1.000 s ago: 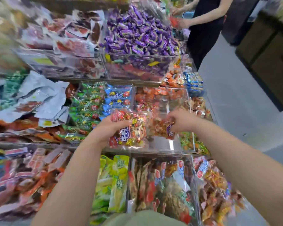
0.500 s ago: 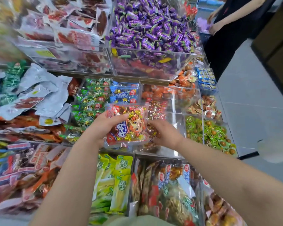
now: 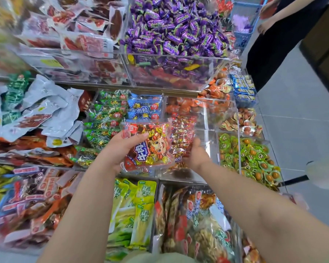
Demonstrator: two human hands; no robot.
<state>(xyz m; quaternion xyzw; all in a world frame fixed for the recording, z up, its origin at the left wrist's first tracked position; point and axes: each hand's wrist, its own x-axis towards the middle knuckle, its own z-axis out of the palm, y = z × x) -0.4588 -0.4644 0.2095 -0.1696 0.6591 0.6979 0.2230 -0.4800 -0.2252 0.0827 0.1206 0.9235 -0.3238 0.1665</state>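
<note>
1. Well, beyond the bag (image 3: pixel 150 147) a clear bin (image 3: pixel 176 58) is heaped with purple sweets (image 3: pixel 175 25).
2. Just left of the bag lie green packs (image 3: pixel 106 118). Just above it sit blue packs (image 3: pixel 146 109).
3. Right behind the bag is a clear box (image 3: pixel 209 130) holding more red packs (image 3: pixel 180 133) of the same kind.
4. Further right of the bag, another box (image 3: pixel 240 149) is full of green-wrapped eggs (image 3: pixel 253 158).
5. Below the bag, nearer the person, stand yellow-green packs (image 3: pixel 141 209).
6. The bag is held up over the front edge of the clear box with its printed face to the wearer. Its long axis runs away from the person toward the purple sweets, the labelled top edge farthest off and leaning a little left.
7. The left hand (image 3: pixel 120 150) grips the bag by its left side. The thumb lies across the front and the fingers are curled behind, out of sight.
8. The right hand (image 3: pixel 197 154) is just right of the bag and reaches into the clear box, touching the red packs. Its fingers are buried among them, so I cannot tell whether they grip anything.
</note>
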